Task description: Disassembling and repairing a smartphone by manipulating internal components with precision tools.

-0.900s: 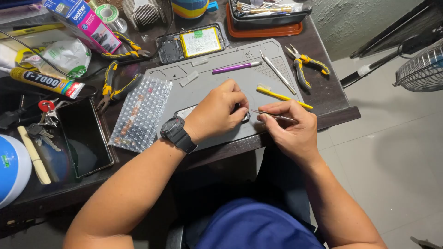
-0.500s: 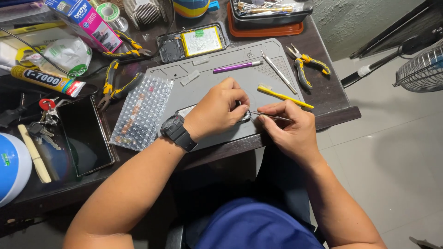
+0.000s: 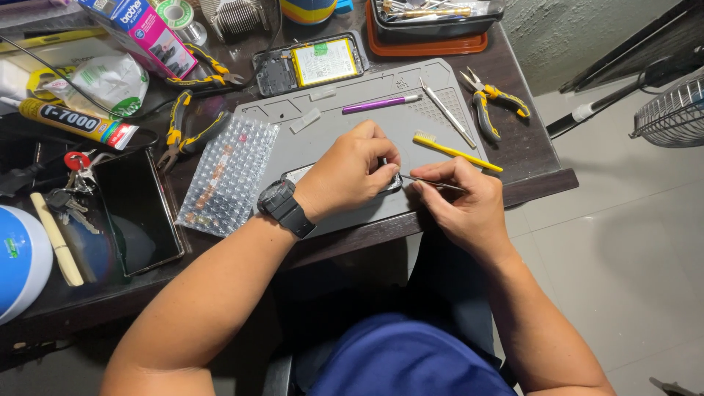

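The fingers of the right hand [image 3: 466,209] pinch a thin metal tool [image 3: 433,183] whose tip points at the edge of a small flat device [image 3: 304,173], and the fingers of the left hand [image 3: 350,172] are curled and pressed together on top of that device, covering most of it (only its two ends show). The device lies on the near part of a grey work mat [image 3: 345,132], close to the mat's front edge. On the mat beyond the hands lie a yellow brush [image 3: 455,151], a purple-handled tool [image 3: 380,104] and a pair of metal tweezers [image 3: 447,113]. Just off the mat's right edge rest yellow-handled pliers [image 3: 490,106]. At the mat's far edge lies an opened phone [image 3: 312,64] with its battery showing. Overlapping the mat's left edge is a sheet of bubble wrap [image 3: 229,176], and farther left of the mat a dark glass panel [image 3: 139,213] lies flat beside a bunch of keys [image 3: 73,180]. A black wristwatch [image 3: 284,207] sits on the left wrist.
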